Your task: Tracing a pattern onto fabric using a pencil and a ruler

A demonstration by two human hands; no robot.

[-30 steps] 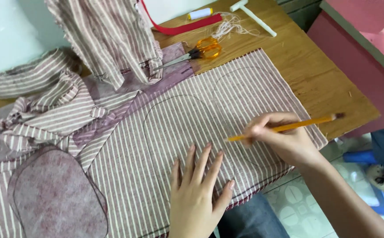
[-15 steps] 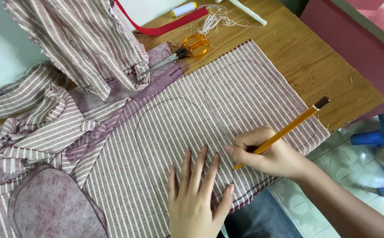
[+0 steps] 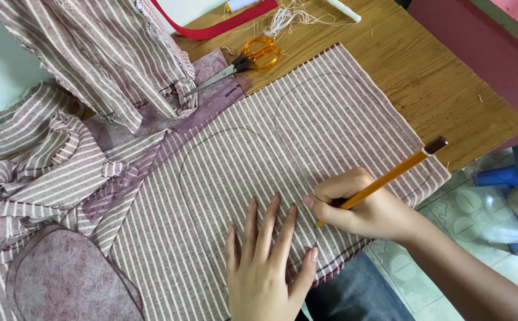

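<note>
1. Fabric panel [image 3: 283, 160] spread flat on table [image 3: 425, 71], reaching its near edge.
2. Left hand [image 3: 265, 267] pressed flat on panel at 6 o'clock.
3. Right hand [image 3: 360, 208] just beside it at 3 o'clock, pencil [image 3: 389, 177] slanting toward 2 o'clock.
4. Scissors [image 3: 241, 62] at 12 o'clock, partly on table.
5. Crumpled cloth [image 3: 39, 172] at 9 o'clock.

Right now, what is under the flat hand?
The left hand lies spread on striped fabric with curved pencil outlines drawn on it. The fabric rests on a wooden table. Whatever lies directly beneath the palm is covered.
</note>
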